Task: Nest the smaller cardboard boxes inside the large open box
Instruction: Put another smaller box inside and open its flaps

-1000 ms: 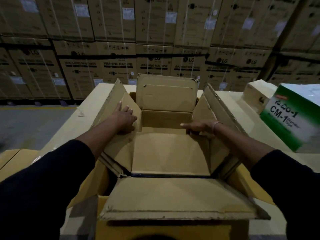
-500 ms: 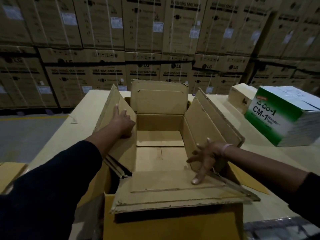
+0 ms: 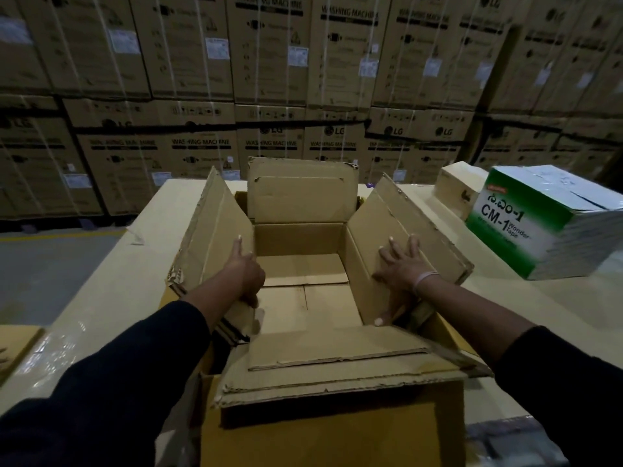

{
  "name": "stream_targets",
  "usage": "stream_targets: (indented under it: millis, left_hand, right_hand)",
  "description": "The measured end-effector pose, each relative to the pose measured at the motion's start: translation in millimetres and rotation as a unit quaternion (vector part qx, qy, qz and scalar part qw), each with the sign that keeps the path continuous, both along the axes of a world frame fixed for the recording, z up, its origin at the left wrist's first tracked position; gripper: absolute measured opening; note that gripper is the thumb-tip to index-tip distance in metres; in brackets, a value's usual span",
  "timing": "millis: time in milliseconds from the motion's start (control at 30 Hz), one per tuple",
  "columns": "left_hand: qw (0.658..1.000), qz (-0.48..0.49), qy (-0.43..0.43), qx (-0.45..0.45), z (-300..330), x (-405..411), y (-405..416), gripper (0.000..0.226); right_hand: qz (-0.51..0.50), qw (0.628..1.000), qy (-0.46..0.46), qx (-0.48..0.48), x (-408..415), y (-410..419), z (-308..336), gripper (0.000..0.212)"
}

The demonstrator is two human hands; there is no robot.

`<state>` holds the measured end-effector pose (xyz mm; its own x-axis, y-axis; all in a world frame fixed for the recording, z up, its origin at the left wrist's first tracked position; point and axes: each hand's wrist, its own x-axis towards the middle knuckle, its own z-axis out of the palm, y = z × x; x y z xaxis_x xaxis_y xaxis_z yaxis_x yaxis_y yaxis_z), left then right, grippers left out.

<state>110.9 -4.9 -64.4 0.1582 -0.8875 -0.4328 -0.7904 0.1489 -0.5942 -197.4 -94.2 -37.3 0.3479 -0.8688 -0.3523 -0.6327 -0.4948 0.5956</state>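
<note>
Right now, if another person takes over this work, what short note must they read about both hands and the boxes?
Left hand grips the left flap of the brown cardboard inner box, thumb up.
Right hand presses flat on its right flap, fingers spread.
That inner box sits open and empty inside the large open cardboard box.
Done: one box nested.
Left: the small plain cardboard box and green-and-white tape carton wait on the wrapped surface at right.

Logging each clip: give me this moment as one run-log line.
left hand: grips left flap | right hand: flat on right flap | inner box: open, sitting in large box
</note>
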Motion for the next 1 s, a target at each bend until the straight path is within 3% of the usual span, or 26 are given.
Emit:
stream_targets:
  millis: [133, 300, 700, 867, 1000]
  left_hand:
    - [0.999, -0.015, 0.023, -0.022, -1.7, 2.6, -0.4, 0.06]
    - [0.995, -0.023, 0.065, -0.072, 6.2, 2.8, -3.6, 0.068]
    - [0.985, -0.038, 0.076, -0.149, 47.6, -31.7, 8.3, 0.082]
    - [0.991, 0.041, 0.0, -0.123, 42.3, -17.1, 40.4, 0.077]
    - [0.992, 0.055, -0.047, -0.103, 34.0, -5.3, 68.3, 0.075]
  right_hand:
    - [0.0, 1.0, -0.001, 0.002, 1.1, 4.5, 8.3, 0.103]
    - [0.006, 1.0, -0.004, -0.013, 11.8, 13.7, 16.8, 0.119]
    - [0.016, 0.993, -0.042, -0.11, 30.8, 5.5, 35.2, 0.114]
    - [-0.092, 0.992, -0.005, -0.08, 1.8, 8.7, 32.0, 0.112]
    - [-0.064, 0.994, 0.007, -0.086, -11.1, 13.9, 29.9, 0.106]
